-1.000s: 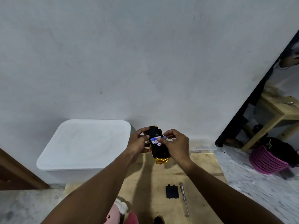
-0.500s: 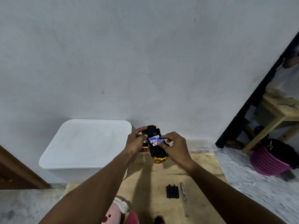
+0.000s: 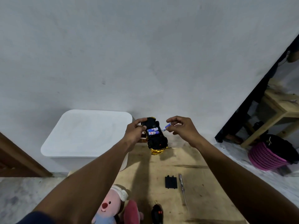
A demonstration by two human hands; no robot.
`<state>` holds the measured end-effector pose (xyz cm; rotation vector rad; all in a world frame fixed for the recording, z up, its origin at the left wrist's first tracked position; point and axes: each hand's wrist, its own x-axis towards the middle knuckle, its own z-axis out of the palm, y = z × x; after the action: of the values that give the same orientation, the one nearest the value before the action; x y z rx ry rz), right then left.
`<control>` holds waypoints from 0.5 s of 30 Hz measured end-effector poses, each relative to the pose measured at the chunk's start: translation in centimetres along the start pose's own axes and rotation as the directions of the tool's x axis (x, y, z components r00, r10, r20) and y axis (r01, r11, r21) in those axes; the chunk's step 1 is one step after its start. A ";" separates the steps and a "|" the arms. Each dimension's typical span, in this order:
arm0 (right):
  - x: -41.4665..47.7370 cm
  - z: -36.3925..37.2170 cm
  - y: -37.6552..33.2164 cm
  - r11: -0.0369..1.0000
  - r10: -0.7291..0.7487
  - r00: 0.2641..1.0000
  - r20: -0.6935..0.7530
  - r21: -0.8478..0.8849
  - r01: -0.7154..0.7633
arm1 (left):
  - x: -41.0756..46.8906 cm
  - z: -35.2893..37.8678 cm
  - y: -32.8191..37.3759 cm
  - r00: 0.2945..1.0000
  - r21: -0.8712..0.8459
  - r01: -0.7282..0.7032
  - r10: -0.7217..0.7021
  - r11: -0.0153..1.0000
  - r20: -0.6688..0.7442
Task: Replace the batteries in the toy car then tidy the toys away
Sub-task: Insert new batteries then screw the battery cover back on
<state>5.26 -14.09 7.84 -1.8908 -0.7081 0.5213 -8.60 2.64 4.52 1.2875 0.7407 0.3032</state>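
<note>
My left hand (image 3: pixel 135 132) holds a black and gold toy car (image 3: pixel 156 139) upside down above the wooden table (image 3: pixel 194 183). Its battery bay is uncovered, with two blue and white batteries (image 3: pixel 152 131) lying in it. Just right of the car, my right hand (image 3: pixel 181 127) pinches a third blue and white battery (image 3: pixel 166 126) between thumb and fingers. The black battery cover (image 3: pixel 171 182) lies flat on the table, with a screwdriver (image 3: pixel 182 189) right beside it.
A white lidded storage box (image 3: pixel 87 135) stands left of the table against the wall. A pink plush toy (image 3: pixel 110 207) and a black remote control (image 3: pixel 157 214) sit at the table's near edge. At the right stand a pink basket (image 3: pixel 265 156) and a wooden bench (image 3: pixel 281 109).
My right hand has lifted one battery out of the car's bay and moved it to the right. The left hand keeps holding the car.
</note>
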 end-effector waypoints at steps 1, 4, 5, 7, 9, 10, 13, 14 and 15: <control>0.0 -0.1 -0.1 1.000 0.010 1.000 -0.004 0.024 -0.010 | 0.0 0.0 0.0 1.000 -0.003 0.000 -0.001 1.000 -0.003; -0.2 -0.1 -0.4 0.993 0.038 0.999 -0.023 0.116 -0.035 | 0.2 0.0 -0.2 1.000 -0.007 0.000 0.000 1.000 -0.004; -0.2 0.0 -0.5 0.990 0.045 0.999 -0.029 0.134 -0.041 | 0.3 0.1 -0.2 1.000 -0.006 0.001 -0.001 1.000 -0.003; -0.2 0.3 -0.5 0.991 0.042 0.999 -0.034 0.125 -0.037 | 0.3 0.1 -0.2 1.000 -0.004 0.004 -0.004 1.000 -0.002; -0.3 0.4 -0.4 0.993 0.045 0.999 -0.019 0.108 -0.043 | 0.2 0.2 -0.3 1.000 0.002 0.006 -0.006 1.000 -0.004; -0.3 0.5 -0.4 0.992 0.045 0.999 -0.003 0.117 -0.044 | 0.2 0.2 -0.3 1.000 0.008 0.005 -0.005 1.000 -0.005; -0.1 0.7 -0.3 0.993 0.025 0.999 0.023 0.116 -0.028 | 0.2 0.2 -0.3 1.000 0.020 0.000 0.000 1.000 -0.007; 0.0 0.9 -0.3 0.996 0.013 1.000 0.019 0.092 -0.015 | 0.2 0.2 -0.3 1.000 0.022 0.000 0.001 1.000 -0.008; 0.0 1.0 -0.3 0.998 0.007 1.000 0.014 0.068 -0.008 | 0.2 0.2 -0.2 1.000 0.020 0.000 0.000 1.000 -0.008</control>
<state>4.58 -13.35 7.74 -1.8281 -0.6844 0.5571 -8.38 2.56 4.25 1.3062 0.7523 0.3018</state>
